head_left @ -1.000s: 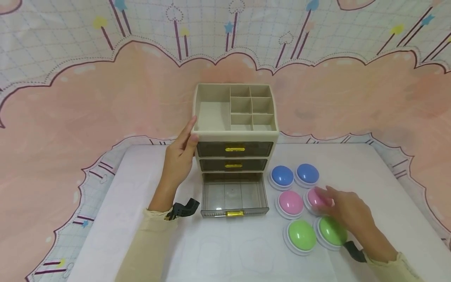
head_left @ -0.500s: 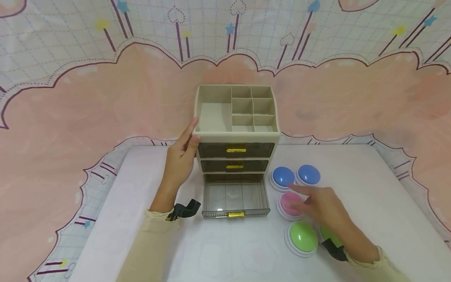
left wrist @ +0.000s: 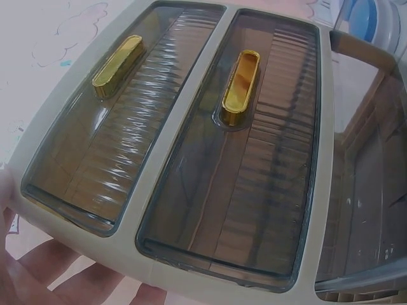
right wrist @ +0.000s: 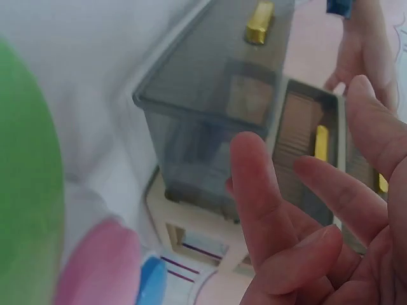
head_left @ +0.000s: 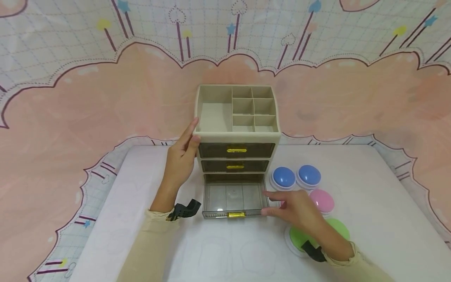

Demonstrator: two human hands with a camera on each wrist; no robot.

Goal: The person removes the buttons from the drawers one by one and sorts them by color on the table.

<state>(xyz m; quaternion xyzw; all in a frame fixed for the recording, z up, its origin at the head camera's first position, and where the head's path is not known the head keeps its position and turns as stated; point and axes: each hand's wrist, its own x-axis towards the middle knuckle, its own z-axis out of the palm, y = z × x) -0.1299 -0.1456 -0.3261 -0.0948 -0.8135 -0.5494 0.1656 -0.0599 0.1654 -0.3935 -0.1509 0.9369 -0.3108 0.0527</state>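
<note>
A cream desktop organizer point(head_left: 240, 134) stands at mid-table with its bottom drawer point(head_left: 215, 214) pulled out; nothing lies in that clear grey drawer. My left hand point(head_left: 179, 160) rests against the organizer's left side, thumb at the front edge. In the left wrist view its fingers point(left wrist: 89, 283) lie along the side wall, partly hidden. My right hand point(head_left: 299, 209) is at the drawer's right edge, index finger and thumb extended, holding nothing. Whether they touch the drawer I cannot tell. Beneath and beyond this hand are domed buttons on white bases: green point(head_left: 338, 229), pink point(head_left: 322, 201) and blue point(head_left: 284, 177).
Two upper drawers point(head_left: 234, 166) with gold handles are closed. The organizer's top has several compartments point(head_left: 243, 105). A second blue button point(head_left: 309, 175) sits right of the first. Another pink one is mostly covered by my right hand. Patterned cloth point(head_left: 141, 90) hangs behind the white table point(head_left: 225, 250).
My right hand has moved left from above the right-hand pink button, across the other pink one, to the drawer's right edge. My left hand has stayed on the organizer.
</note>
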